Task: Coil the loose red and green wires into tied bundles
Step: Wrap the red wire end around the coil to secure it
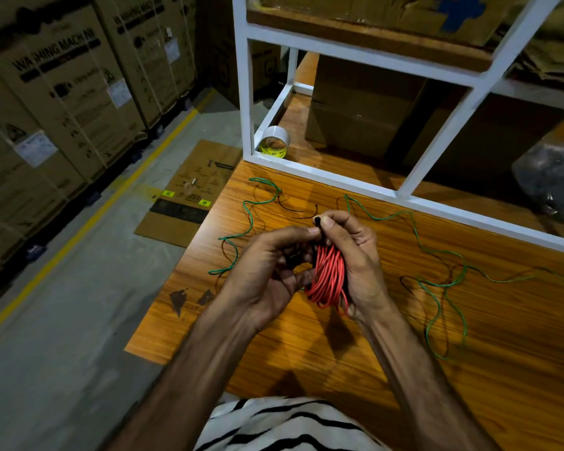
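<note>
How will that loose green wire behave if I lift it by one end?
Probably floppy: the green wire lies in wavy loops across the table. It looks thin, so likely light. Its strands cross near the right side, so it may snag or tangle as it trails.

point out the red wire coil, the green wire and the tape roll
red wire coil (328, 278), head view, middle of the coiled strands
green wire (437, 252), head view, loose stretch on the table, right of the hands
tape roll (274, 143), head view, its outer side
</note>
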